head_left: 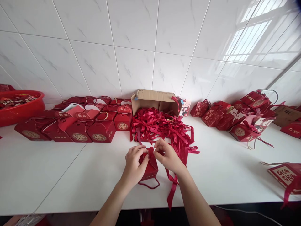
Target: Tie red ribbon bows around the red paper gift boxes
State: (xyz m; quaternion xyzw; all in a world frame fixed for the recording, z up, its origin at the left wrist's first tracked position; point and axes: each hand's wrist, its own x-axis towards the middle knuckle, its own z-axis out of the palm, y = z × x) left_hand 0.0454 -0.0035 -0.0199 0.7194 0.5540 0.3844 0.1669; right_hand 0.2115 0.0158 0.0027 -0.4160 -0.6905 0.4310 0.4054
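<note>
A small red gift box (150, 171) stands on the white table in front of me, with its top flaps folded up. A dark red cord handle (152, 187) hangs in a loop at its near side. My left hand (135, 161) is closed around the box's upper left side, fingertips at the top flaps. Beside the top right flap, my right hand (166, 154) is curled with thumb and fingertips together; what it pinches is too small to make out. Just behind both hands lies a heap of red satin ribbons (160, 125), with strands trailing down past my right wrist.
The ribbons spill from a tipped cardboard carton (155, 95) against the tiled wall. Rows of closed red gift boxes (103, 131) stand left, beyond them a red basin (21, 110). More ribboned boxes (242, 131) are piled right; another box (285, 175) lies near the front edge.
</note>
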